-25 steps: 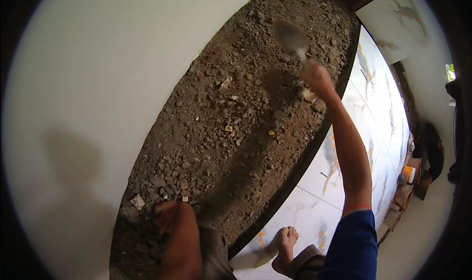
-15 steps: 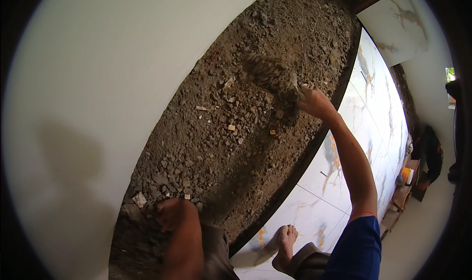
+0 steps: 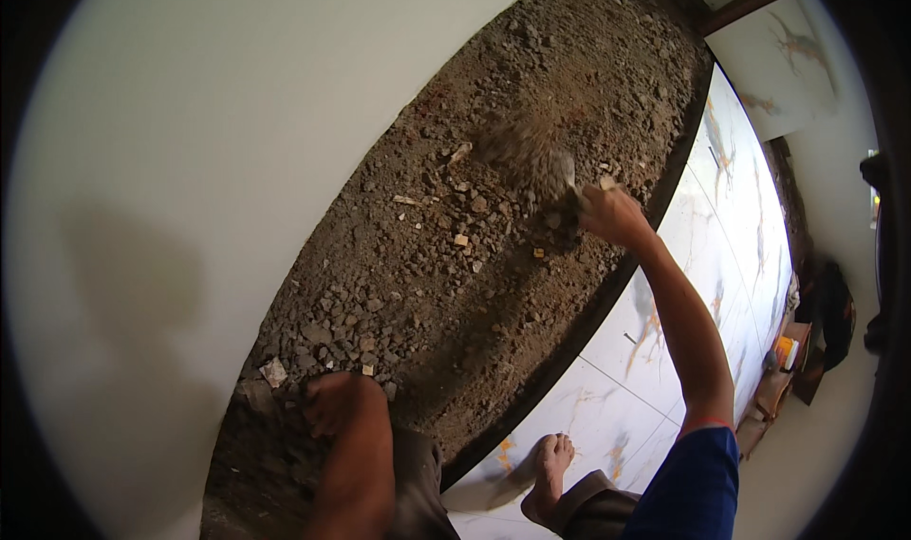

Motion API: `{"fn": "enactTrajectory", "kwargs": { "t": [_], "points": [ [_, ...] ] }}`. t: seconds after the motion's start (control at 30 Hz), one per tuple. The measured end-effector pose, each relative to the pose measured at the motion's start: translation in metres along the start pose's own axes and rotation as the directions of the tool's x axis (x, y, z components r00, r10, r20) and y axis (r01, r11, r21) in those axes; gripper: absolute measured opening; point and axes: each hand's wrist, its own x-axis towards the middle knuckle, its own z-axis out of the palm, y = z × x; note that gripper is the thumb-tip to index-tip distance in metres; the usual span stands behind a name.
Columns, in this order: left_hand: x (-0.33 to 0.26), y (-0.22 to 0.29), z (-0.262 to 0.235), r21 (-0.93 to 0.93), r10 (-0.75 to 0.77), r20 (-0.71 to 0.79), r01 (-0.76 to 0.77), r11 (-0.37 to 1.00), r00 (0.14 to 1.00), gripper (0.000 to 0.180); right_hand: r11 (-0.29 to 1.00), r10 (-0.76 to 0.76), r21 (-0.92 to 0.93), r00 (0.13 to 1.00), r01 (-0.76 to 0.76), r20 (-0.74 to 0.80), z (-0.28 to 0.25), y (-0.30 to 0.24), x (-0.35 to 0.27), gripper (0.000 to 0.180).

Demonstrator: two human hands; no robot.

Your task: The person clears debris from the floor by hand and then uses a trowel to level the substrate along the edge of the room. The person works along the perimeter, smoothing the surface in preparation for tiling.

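My left hand (image 3: 334, 402) presses flat, fingers together, on the rubble bed (image 3: 399, 284) beside the white wall (image 3: 190, 160). Further right, my right hand (image 3: 612, 215) is clamped on a trowel (image 3: 560, 184); its long axis runs up-left from my fist, blade blurred grey, spraying soil. A moment ago it was raised higher, toward the far end. Marbled tiles (image 3: 702, 255) lie right, my bare foot (image 3: 550, 464) on them.

— What does the right hand (image 3: 615, 215) grip?
— A tool (image 3: 560, 181), blurred past telling, dirt smeared around it.
— The left hand (image 3: 334, 402)?
— Fingers buried in rubble (image 3: 455, 255), hidden.
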Motion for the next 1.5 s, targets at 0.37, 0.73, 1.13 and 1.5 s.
{"fn": "enactTrajectory", "kwargs": {
  "t": [0.37, 0.73, 1.13, 1.5],
  "points": [
    [-0.002, -0.002, 0.001, 0.024, 0.011, -0.063, -0.010, 1.000, 0.998, 0.035, 0.825, 0.039, -0.538, 0.966, -0.175, -0.255, -0.050, 0.041, 0.190, 0.026],
    [-0.001, -0.003, -0.001, -0.046, -0.071, -0.060, 0.068, 0.997, 0.996, 0.034, -0.029, 0.702, 0.964, 0.681, -0.264, 0.208, -0.120, -0.001, 0.203, 0.028],
    [0.012, 0.008, 0.038, -0.111, -0.077, -0.080, 0.068, 0.991, 0.994, 0.037, 0.727, 0.253, 0.663, 0.967, -0.178, -0.017, -0.058, -0.154, 0.057, 0.054],
    [-0.011, 0.002, -0.018, -0.152, 0.076, -0.086, -0.089, 0.984, 0.993, 0.040, 0.810, 0.283, 0.562, 0.950, -0.164, -0.131, -0.017, -0.176, 0.046, 0.046]
  ]
}}
